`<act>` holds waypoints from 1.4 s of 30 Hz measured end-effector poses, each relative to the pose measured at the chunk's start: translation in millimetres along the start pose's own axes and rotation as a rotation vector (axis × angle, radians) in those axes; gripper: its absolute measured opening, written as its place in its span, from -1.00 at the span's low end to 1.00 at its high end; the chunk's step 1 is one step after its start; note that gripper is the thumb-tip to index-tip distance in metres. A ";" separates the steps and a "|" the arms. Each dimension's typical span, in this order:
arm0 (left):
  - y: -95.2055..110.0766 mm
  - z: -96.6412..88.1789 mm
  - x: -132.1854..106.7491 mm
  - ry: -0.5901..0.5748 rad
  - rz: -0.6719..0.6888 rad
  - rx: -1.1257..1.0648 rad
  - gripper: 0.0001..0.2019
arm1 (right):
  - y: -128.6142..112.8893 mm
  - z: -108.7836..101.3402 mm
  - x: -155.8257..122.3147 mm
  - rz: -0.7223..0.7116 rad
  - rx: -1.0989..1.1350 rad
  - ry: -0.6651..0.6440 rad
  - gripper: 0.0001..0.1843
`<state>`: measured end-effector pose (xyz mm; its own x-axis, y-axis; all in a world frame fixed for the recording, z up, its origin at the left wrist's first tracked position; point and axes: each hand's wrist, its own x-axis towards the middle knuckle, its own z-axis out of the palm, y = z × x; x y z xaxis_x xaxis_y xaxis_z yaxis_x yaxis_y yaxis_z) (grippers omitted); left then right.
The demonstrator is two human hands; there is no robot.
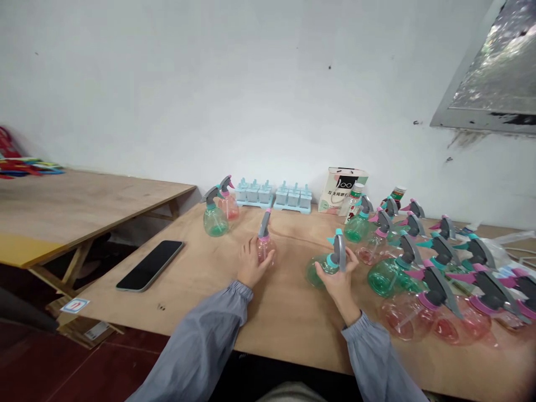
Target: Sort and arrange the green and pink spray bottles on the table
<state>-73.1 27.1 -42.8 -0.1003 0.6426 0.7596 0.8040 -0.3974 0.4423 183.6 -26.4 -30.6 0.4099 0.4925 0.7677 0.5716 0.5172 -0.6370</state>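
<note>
My left hand (251,267) is wrapped round a small pink spray bottle (265,245) with a grey trigger head, standing upright on the wooden table (288,312). My right hand (338,279) grips a green spray bottle (322,268) by its teal collar and grey trigger head; the bottle leans to the left. Both sleeves are grey.
Several pink and green spray bottles (422,268) crowd the table's right side. A green and a pink bottle (218,209) stand at the back left, beside light blue ice moulds (274,195) and a small carton (341,190). A black phone (151,265) lies at left. Another table (62,206) stands further left.
</note>
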 end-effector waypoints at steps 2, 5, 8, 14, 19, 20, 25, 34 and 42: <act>1.0 -0.6 0.2 -0.002 -0.004 0.001 -0.41 | 12.6 -6.8 -14.4 0.029 -0.042 0.006 -0.15; 1.7 -1.0 0.6 0.002 -0.010 -0.006 -0.41 | 28.8 -4.7 -19.1 0.111 -0.075 -0.034 -0.19; 1.1 -0.4 0.7 0.003 -0.010 -0.008 -0.41 | 43.1 13.3 -0.4 0.166 -0.118 -0.077 -0.08; -0.1 0.2 0.7 0.005 -0.001 -0.021 -0.43 | 80.9 61.9 64.2 0.347 0.003 -0.110 0.22; 1.1 -1.2 0.3 0.014 -0.018 -0.054 -0.42 | 107.3 83.6 97.5 0.440 0.006 -0.078 0.27; 2.0 -1.6 0.0 0.012 -0.019 -0.056 -0.42 | 110.5 85.1 101.6 0.446 0.001 -0.075 0.25; 8.4 -2.5 -1.4 -0.007 -0.012 -0.051 -0.37 | 114.9 84.4 113.6 0.460 -0.026 -0.051 0.22; 14.6 0.8 -11.0 -0.204 -0.041 -0.352 -0.29 | 51.4 67.5 32.3 0.275 0.009 -0.054 -0.10; 51.9 -0.2 -31.1 -0.446 0.258 -0.421 -0.25 | -33.7 68.1 3.4 0.182 0.386 -0.507 -0.10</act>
<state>-28.4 -13.7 -43.4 0.3900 0.6662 0.6357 0.4628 -0.7386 0.4901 117.4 5.5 -11.2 0.0365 0.8153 0.5779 0.1907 0.5620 -0.8049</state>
